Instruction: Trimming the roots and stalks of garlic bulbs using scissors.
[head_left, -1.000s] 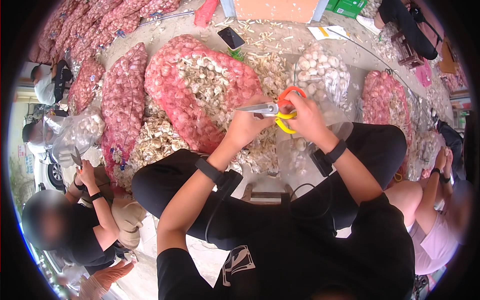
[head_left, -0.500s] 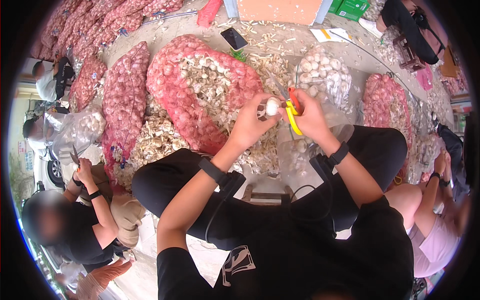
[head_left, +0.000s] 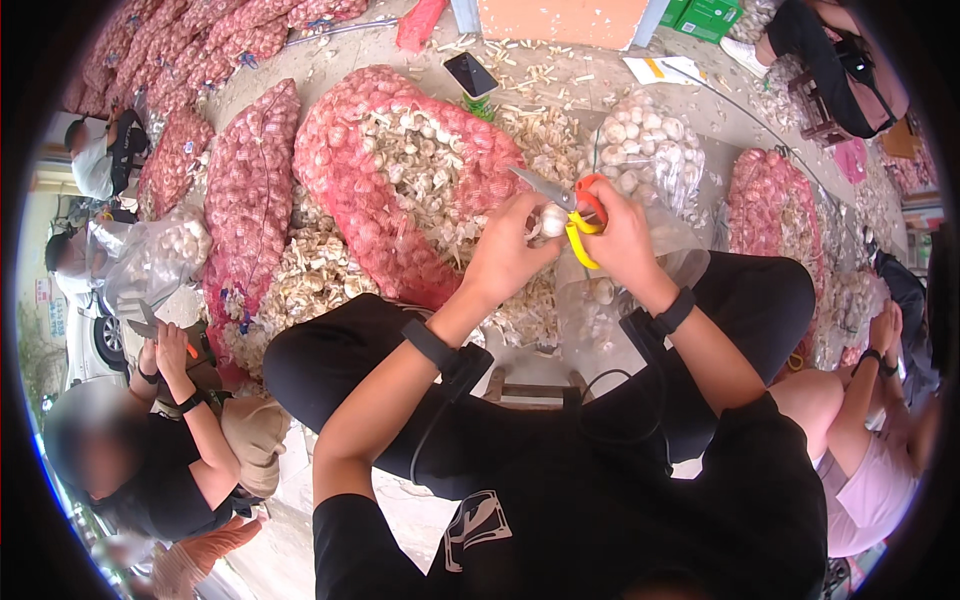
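Note:
My left hand (head_left: pixel 508 252) grips a white garlic bulb (head_left: pixel 553 220) in front of me. My right hand (head_left: pixel 617 238) holds scissors (head_left: pixel 570 205) with orange and yellow handles, their metal blades pointing left just above the bulb. Both wrists wear black bands. Under my hands lies a large red mesh sack of garlic (head_left: pixel 385 180) with a heap of cut stalks on it. A clear plastic bag of trimmed bulbs (head_left: pixel 645 150) stands just right of my hands.
More red mesh garlic sacks (head_left: pixel 245 200) lie to the left and another (head_left: pixel 770 215) to the right. A black phone (head_left: pixel 470 74) lies on the ground beyond. A person in black (head_left: pixel 170 440) sits at lower left with scissors; another person (head_left: pixel 870 430) sits at right.
The scissors swung from lying level with blades left, to upright beside the bulb, to slanted with blades over the bulb. My hands stayed in about the same spot.

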